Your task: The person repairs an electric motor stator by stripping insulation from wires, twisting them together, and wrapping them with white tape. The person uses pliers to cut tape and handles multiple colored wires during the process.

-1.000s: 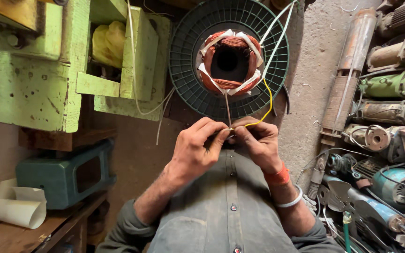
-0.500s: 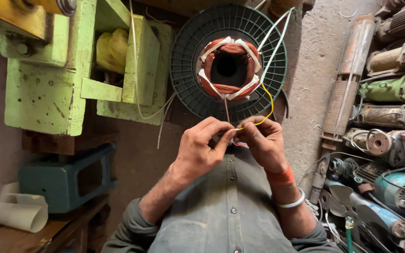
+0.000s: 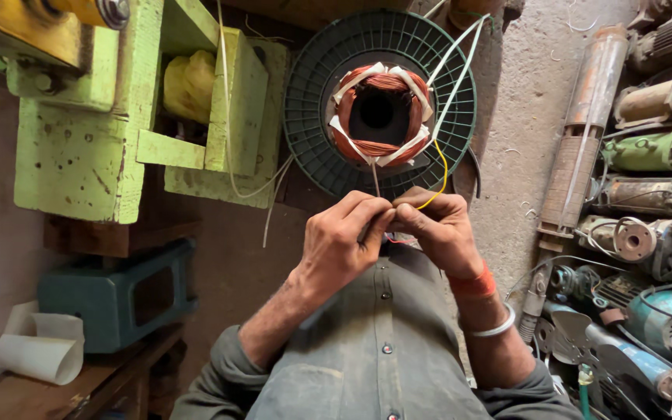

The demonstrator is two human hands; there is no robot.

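Yellow wire [image 3: 439, 183] | left hand [image 3: 344, 245] and right hand [image 3: 439, 229] raised together, fingers pinching its end | below copper winding [image 3: 379, 117]

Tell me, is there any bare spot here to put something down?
Bare ground lies between the green finned stator and the old motors piled at the right. Dark floor between the green wooden frame and the teal box also looks free. The right side is crowded. Both hands pinch wires.
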